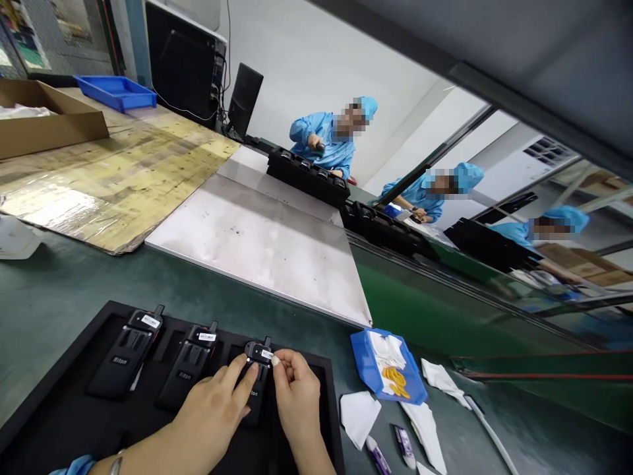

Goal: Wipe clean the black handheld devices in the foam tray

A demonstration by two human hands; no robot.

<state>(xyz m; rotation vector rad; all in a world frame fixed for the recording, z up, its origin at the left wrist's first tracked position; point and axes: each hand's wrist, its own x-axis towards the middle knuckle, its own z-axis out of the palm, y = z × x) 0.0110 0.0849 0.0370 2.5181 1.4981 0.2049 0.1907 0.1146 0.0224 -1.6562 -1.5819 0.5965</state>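
Note:
A black two-way radio [258, 371] lies in the black foam tray [328, 402], a white label near its top. My left hand [210, 402] rests over it from the left, index and middle fingers stretched apart onto its body. At the label's right end, my right hand [299, 390] has thumb and forefinger pinched together; anything between them is too small to make out. Two more radios, one at the left [120, 356] and one in the middle [185, 369], sit in the same tray, each with a white label and "Riton" lettering.
Right of the tray stands a blue bin [363, 363] with white pieces and yellow bands. White cloths [360, 419] and two purple-and-white items [404, 446] lie nearby. Beyond are a pale board [257, 244], a cardboard box [74, 128] and a blue tray [119, 99]. Several co-workers [324, 135] work behind.

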